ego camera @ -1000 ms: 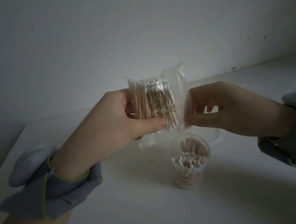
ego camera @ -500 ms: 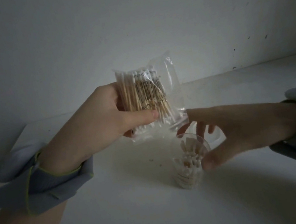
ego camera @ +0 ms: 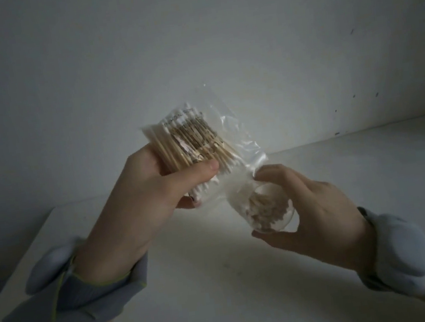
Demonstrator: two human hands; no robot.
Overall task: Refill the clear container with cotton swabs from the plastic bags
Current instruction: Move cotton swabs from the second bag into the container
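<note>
Head view: grips the plastic bag (ego camera: 237, 136) of cotton swabs (ego camera: 190, 142) in the left hand (ego camera: 144, 205), thumb across the front, lower end tilted toward the clear container (ego camera: 269, 207). Holds that container in the right hand (ego camera: 321, 219), lifted above the surface (ego camera: 210, 296), tipped toward the bag, already partly filled with swabs. Judged midway at most: bundle in the bag not yet transferred.

Print on the plastic bag (ego camera: 231, 134) is illegible.
</note>
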